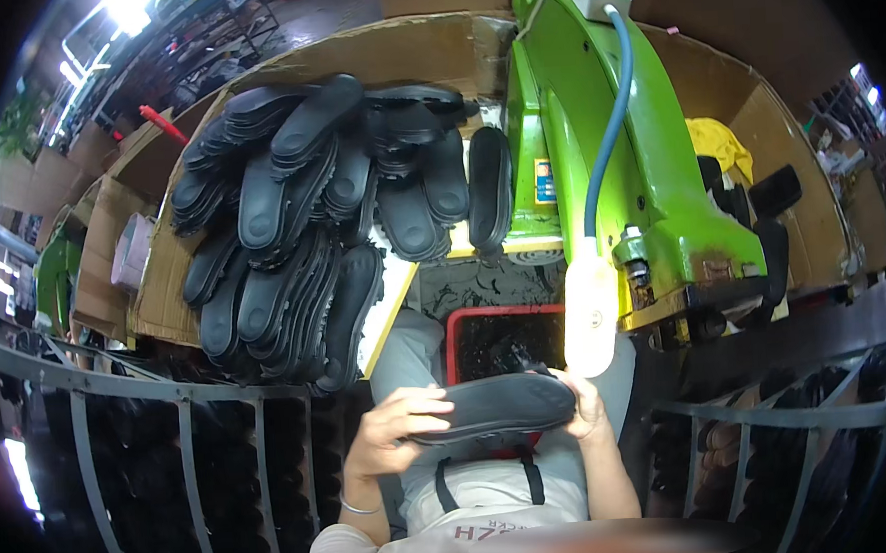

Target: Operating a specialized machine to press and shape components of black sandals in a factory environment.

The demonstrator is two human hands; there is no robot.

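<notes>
A black shoe sole (495,406) lies sideways across my lap, held up between both hands. My left hand (396,431) grips its left end, fingers over the top face and thumb beneath. Around the right end my right hand (584,406) is closed; the sole hides part of its fingers. The sole's upper face is smooth, with a ridged lower edge. Just beyond it, a red-rimmed tray (454,328) holds small black scraps. Several stacks of similar black soles (305,224) are heaped on the table at the left.
A green machine (606,138) stands ahead to the right, with a lit white lamp (589,319) hanging near my right hand. Cardboard walls (401,43) surround the work area. Metal rails (218,388) flank me left and right. A yellow cloth (720,147) lies behind the machine.
</notes>
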